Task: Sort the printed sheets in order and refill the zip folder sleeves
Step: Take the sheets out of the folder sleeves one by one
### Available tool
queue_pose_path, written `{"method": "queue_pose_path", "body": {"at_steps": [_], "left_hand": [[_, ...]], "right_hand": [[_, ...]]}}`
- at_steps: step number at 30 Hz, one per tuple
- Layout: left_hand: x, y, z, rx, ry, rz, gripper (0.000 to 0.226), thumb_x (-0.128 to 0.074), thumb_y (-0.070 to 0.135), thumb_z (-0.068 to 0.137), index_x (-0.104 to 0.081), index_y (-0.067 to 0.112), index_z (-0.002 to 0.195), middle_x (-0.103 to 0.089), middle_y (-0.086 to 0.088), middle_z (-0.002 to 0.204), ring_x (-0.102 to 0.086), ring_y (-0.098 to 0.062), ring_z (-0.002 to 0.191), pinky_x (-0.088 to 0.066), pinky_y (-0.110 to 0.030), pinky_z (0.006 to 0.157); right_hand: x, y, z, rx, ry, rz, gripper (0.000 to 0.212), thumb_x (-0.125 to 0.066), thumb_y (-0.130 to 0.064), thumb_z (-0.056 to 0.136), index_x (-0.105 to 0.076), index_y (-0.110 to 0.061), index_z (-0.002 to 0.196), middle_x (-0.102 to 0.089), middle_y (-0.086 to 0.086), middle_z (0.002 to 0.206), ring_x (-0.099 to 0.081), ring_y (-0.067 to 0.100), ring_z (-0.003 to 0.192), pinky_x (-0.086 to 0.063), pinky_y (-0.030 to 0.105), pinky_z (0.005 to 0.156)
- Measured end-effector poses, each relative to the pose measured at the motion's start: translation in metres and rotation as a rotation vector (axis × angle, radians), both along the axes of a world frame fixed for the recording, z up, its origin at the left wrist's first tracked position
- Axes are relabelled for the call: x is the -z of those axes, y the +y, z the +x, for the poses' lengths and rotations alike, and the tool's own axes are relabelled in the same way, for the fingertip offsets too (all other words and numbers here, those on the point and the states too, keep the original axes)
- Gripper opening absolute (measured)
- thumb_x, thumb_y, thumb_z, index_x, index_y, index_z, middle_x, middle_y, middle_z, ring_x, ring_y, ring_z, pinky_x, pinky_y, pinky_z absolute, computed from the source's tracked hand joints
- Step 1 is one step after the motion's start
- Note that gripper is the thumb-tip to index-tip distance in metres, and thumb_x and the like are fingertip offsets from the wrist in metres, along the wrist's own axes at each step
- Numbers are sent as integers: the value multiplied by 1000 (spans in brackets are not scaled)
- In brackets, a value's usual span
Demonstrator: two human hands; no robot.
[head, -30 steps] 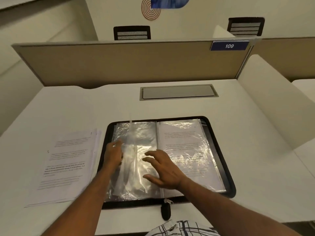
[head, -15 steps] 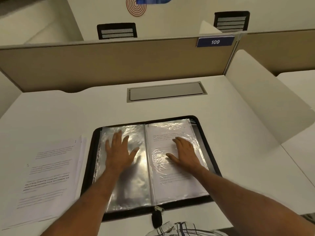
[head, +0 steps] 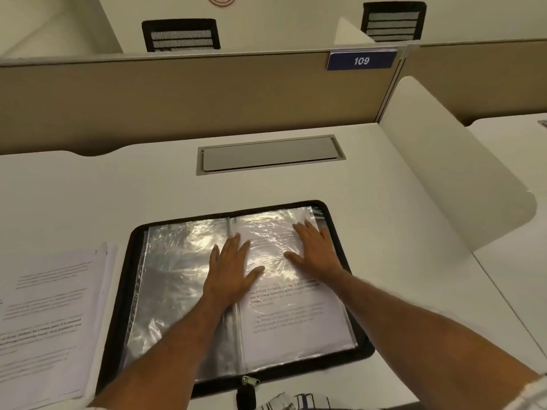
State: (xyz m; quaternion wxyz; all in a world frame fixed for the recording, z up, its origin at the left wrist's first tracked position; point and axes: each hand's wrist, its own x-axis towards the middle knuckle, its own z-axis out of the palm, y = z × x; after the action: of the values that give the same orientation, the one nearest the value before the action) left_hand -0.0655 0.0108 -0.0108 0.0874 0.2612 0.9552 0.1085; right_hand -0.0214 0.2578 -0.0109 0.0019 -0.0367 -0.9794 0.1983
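Stack of printed sheets (head: 47, 315) cut off at left frame edge, its text too blurred for us to read; glare hides upper part of filled right sleeve (head: 296, 329). Zip folder (head: 117, 321) open on desk (head: 399, 217). Our left hand (head: 229, 269) flat, fingers spread, over spine; right hand (head: 318, 253) flat on same sleeve

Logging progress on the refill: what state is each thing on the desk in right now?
zip folder: unzipped, lying open flat.
left sleeve: empty.
right sleeve: holds a printed sheet.
stack of printed sheets: loose, left of the folder.
left hand: flat, across the folder's middle.
right hand: flat on right sleeve.
desk hatch: closed.
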Motion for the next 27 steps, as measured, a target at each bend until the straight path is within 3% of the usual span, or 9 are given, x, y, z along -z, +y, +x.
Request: {"method": "queue_pose_path", "body": {"at_steps": [3,5,7,11,13,18,22,27], "left_hand": [[5,2,4,-8,37,-6,91,-7,79,86,-15,23,157,2,-3,165,5,-17,152,3,-48,122],[8,2,6,-12,59,11,87,-11,77,89,-18,23,157,-2,-3,165,2,-18,152,1,-49,122],[10,3,8,-15,61,13,86,-11,76,89,-18,23,156,-2,-3,166,2,-18,152,0,-49,122],[8,5,7,-2,44,7,86,-11,77,89,-15,23,157,1,-1,166,8,-14,151,5,-44,122],[7,4,6,1,42,2,86,-13,77,89,-16,23,157,-1,-1,166,6,-15,152,3,-44,122],[4,4,-1,-8,37,6,84,-20,76,89,-28,23,153,-15,-1,163,-8,-18,151,-2,-45,121],[-2,8,-18,-21,107,53,80,-24,75,89,-41,20,144,-40,-3,150,-32,-22,140,-15,-43,114],[-8,21,-60,12,158,139,81,-31,73,88,-44,14,141,-47,-6,143,-41,-25,134,-22,-44,109]], "right_hand": [[-5,-3,-2,-56,56,-106,72,-62,-42,93,-32,-16,152,-37,1,156,-18,18,151,1,40,125],[-9,-5,-5,-45,88,-224,69,-68,-26,90,-35,-20,150,-51,-2,145,-34,19,143,-14,31,121],[-13,-6,-12,-20,108,-329,70,-71,-18,87,-38,-21,149,-52,-2,142,-44,17,133,-26,23,110],[-17,0,-36,-24,168,-325,72,-75,-14,82,-42,-19,145,-39,4,148,-51,24,126,-47,39,104],[-20,6,-48,19,150,-359,72,-77,-14,81,-42,-21,143,-34,3,144,-55,23,116,-53,41,96],[-28,23,-71,88,108,-509,74,-83,-20,79,-43,-16,142,-48,7,132,-57,18,104,-51,32,91],[-30,31,-82,29,-37,-448,75,-86,-24,76,-46,-18,139,-63,0,106,-58,14,88,-50,32,86],[-36,31,-86,-5,8,-239,31,-74,-15,80,-69,-21,110,-68,-14,86,-61,8,85,-47,42,93]]}}
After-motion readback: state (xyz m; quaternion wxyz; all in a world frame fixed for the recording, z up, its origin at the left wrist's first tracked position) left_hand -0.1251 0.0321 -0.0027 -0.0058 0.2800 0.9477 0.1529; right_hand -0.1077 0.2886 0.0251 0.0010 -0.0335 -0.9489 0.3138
